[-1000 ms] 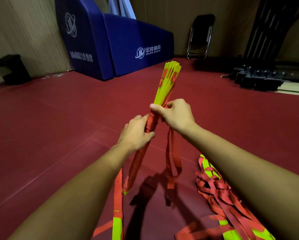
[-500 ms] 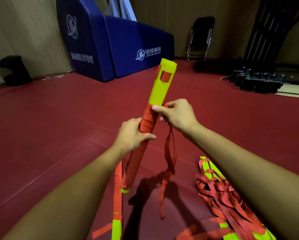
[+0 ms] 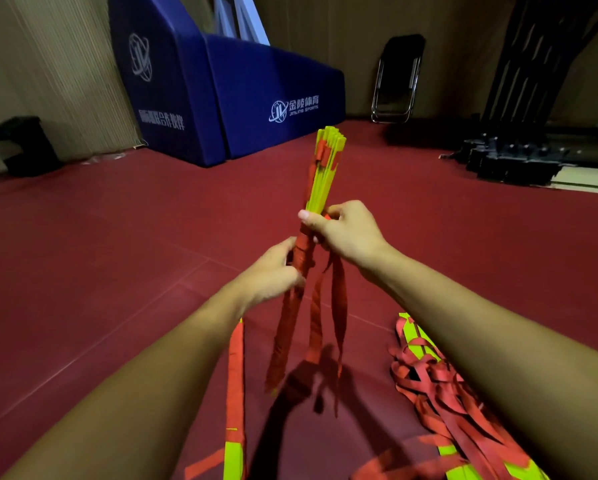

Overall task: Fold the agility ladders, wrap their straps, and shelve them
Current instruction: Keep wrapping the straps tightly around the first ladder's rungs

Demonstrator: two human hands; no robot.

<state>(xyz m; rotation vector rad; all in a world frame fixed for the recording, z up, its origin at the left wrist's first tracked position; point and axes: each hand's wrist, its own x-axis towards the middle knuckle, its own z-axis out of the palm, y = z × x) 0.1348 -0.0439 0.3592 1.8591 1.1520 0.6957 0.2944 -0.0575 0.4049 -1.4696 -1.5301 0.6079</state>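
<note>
I hold a folded agility ladder (image 3: 321, 178) upright in front of me: a bundle of yellow-green rungs, its lower half wound in red strap. My left hand (image 3: 273, 275) grips the wrapped middle of the bundle. Just above it my right hand (image 3: 342, 230) pinches the red strap (image 3: 339, 306) against the rungs at the top of the wrapping. Loose strap ends hang down below my hands. A second ladder (image 3: 439, 393) lies on the floor at the lower right, a tangle of red straps and yellow-green rungs.
The floor (image 3: 100, 271) is dark red matting. Another strap and rung (image 3: 235, 403) lie below my left forearm. Blue padded blocks (image 3: 221, 98) stand at the back, with a folded black chair (image 3: 397, 77), dark equipment (image 3: 515, 157) at the right and a black object (image 3: 24, 143) at the left wall.
The bundle has turned in my hands from its flat face to its edge, so the separate rungs show. The loose strap ends have swung below my right hand.
</note>
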